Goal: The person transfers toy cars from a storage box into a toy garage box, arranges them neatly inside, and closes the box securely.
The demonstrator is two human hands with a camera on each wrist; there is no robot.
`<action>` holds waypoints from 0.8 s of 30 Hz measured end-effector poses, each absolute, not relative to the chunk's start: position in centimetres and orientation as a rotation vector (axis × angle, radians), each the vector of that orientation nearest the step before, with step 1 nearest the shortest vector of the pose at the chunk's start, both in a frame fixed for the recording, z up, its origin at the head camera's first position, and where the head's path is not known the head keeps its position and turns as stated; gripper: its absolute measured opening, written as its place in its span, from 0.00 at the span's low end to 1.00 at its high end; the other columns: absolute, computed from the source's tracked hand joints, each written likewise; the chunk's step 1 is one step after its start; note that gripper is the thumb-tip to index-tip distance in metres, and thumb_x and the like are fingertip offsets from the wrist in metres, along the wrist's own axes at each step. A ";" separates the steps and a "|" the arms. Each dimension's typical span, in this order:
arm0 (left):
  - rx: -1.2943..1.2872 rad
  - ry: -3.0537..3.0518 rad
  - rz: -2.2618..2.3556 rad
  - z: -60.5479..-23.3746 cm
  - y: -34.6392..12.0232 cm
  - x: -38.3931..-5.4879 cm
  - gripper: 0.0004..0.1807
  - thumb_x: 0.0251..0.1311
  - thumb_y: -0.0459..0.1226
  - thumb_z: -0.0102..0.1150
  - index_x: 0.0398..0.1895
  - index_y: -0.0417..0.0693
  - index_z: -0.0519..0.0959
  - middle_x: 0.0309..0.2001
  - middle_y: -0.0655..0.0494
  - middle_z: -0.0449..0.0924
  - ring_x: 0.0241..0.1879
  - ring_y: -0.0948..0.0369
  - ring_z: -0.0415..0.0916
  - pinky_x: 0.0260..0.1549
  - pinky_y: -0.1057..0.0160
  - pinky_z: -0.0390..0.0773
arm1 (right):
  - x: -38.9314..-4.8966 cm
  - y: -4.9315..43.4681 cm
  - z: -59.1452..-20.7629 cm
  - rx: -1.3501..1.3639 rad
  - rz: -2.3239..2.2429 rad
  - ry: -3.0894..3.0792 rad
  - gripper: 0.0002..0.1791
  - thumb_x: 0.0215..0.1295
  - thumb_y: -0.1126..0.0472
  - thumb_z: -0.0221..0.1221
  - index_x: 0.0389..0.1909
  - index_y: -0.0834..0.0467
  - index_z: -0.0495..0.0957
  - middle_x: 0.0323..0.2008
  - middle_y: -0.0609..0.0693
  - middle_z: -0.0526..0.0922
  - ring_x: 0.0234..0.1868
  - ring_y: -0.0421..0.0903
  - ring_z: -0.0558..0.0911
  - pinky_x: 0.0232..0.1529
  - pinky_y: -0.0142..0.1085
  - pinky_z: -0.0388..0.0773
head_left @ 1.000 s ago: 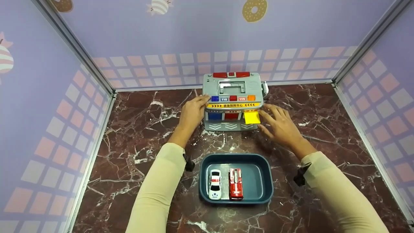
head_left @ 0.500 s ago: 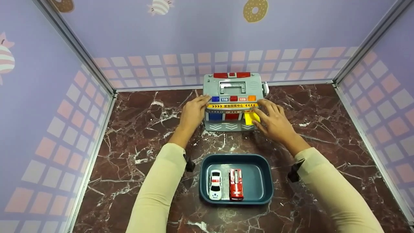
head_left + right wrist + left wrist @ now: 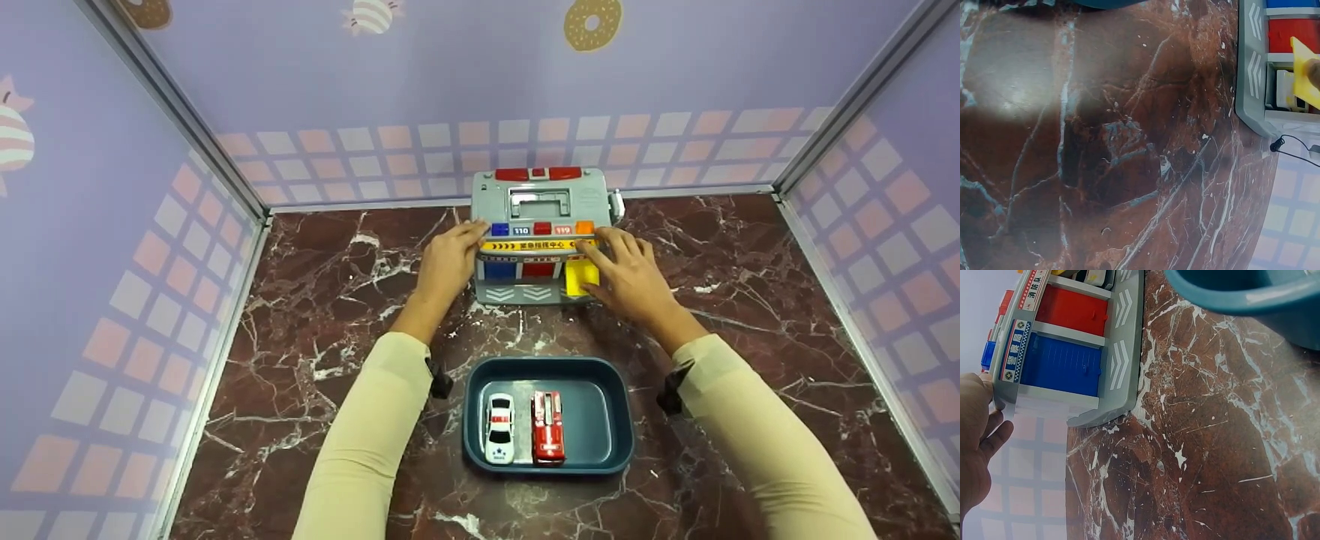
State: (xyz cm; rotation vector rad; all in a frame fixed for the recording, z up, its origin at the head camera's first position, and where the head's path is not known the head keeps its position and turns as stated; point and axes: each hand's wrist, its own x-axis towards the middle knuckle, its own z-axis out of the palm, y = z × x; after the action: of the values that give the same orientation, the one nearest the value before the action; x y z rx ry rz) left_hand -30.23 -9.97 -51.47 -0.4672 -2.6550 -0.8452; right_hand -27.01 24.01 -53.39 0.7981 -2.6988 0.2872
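A grey toy garage (image 3: 592, 187) stands near the back wall, its blue door (image 3: 1061, 364) and red door (image 3: 1075, 312) down. My left hand (image 3: 448, 262) grips the garage's front left roof corner. At the opposite corner, my right hand (image 3: 634, 277) has its fingers on the roof edge, while its thumb presses the outer face of the yellow door (image 3: 579, 277). That door is tilted outward, hinged at its top. Behind it, partly hidden, a small white toy vehicle (image 3: 1284, 89) sits in the bay.
In front of the garage is a dark teal tray (image 3: 472, 367) holding a white toy police car (image 3: 499, 431) and a red toy fire truck (image 3: 547, 427). Patterned wall panels enclose the marbled table (image 3: 315, 450) at the back and both sides. A thin black cord (image 3: 1292, 139) lies beside the garage.
My right hand has come left from beside the garage onto its front right corner. The yellow door has swung partly down under the thumb. My left hand stays at its corner.
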 end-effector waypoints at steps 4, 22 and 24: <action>-0.473 -2.644 -0.841 -51.5 -10.0 -30.2 0.16 0.80 0.39 0.63 0.66 0.50 0.87 0.67 0.49 0.88 0.67 0.45 0.86 0.73 0.48 0.82 | -27.3 23.8 -53.4 0.782 0.262 -2.711 0.44 0.67 0.47 0.78 0.80 0.46 0.70 0.77 0.64 0.69 0.76 0.68 0.70 0.70 0.71 0.72; -0.494 -2.608 -0.859 -51.7 -9.9 -30.2 0.16 0.80 0.39 0.63 0.66 0.49 0.88 0.67 0.49 0.88 0.67 0.44 0.86 0.72 0.46 0.82 | -28.2 22.7 -53.8 0.683 0.142 -2.770 0.44 0.65 0.47 0.79 0.77 0.49 0.69 0.74 0.67 0.66 0.75 0.69 0.66 0.69 0.69 0.69; -0.488 -2.612 -0.859 -51.7 -9.9 -30.1 0.17 0.80 0.39 0.63 0.66 0.49 0.88 0.67 0.49 0.88 0.67 0.44 0.86 0.72 0.46 0.83 | -28.3 22.6 -53.9 0.671 0.130 -2.782 0.44 0.65 0.47 0.78 0.77 0.49 0.68 0.74 0.68 0.66 0.75 0.70 0.66 0.69 0.69 0.68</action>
State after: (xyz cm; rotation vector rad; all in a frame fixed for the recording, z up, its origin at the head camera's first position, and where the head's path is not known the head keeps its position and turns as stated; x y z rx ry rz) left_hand -30.09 -9.90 -51.73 -0.4876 -2.6123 -0.8591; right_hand -28.26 22.58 -53.90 0.6710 -2.7818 0.1297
